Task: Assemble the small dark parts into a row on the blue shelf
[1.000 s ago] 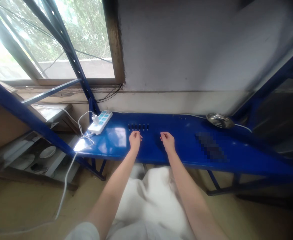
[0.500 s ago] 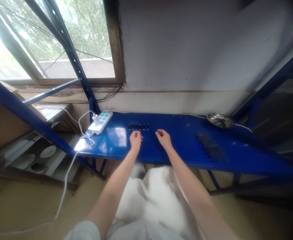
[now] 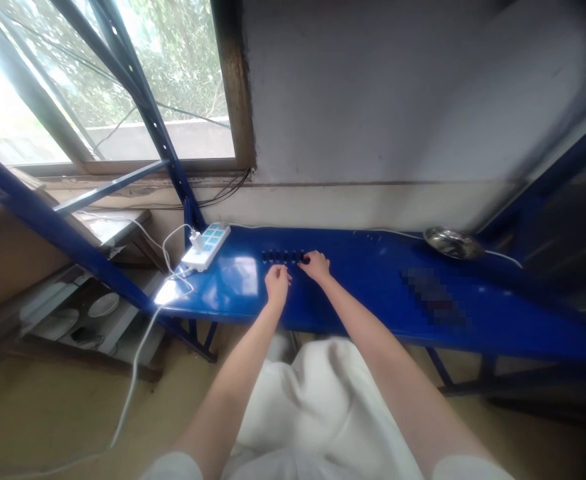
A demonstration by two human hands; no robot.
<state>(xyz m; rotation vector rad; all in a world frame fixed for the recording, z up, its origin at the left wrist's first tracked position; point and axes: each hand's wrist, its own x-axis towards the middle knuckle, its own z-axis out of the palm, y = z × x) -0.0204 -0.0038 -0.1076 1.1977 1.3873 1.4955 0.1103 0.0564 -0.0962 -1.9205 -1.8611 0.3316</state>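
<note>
Several small black cylinders point(image 3: 277, 256) with pale ends stand in a row across the blue table point(image 3: 367, 287). My right hand point(image 3: 317, 265) has come to the right end of that row, its thumb and forefinger closed about the rightmost cylinder point(image 3: 302, 255). Just in front of the row is my left hand point(image 3: 277, 283), fingers curled and pressed together. Whatever it may hold is too small to make out.
A white power strip point(image 3: 207, 245) with a plugged-in charger lies at the table's left end, its cable trailing down. Toward the right are a shiny metal dish point(image 3: 453, 243) and a blurred dark object point(image 3: 433, 297). Tiny bits point(image 3: 369, 237) lie near the back edge.
My right hand has moved left and forward to the rightmost black cylinder and closed on it. My left hand stays in front of the row. The view has shifted slightly.
</note>
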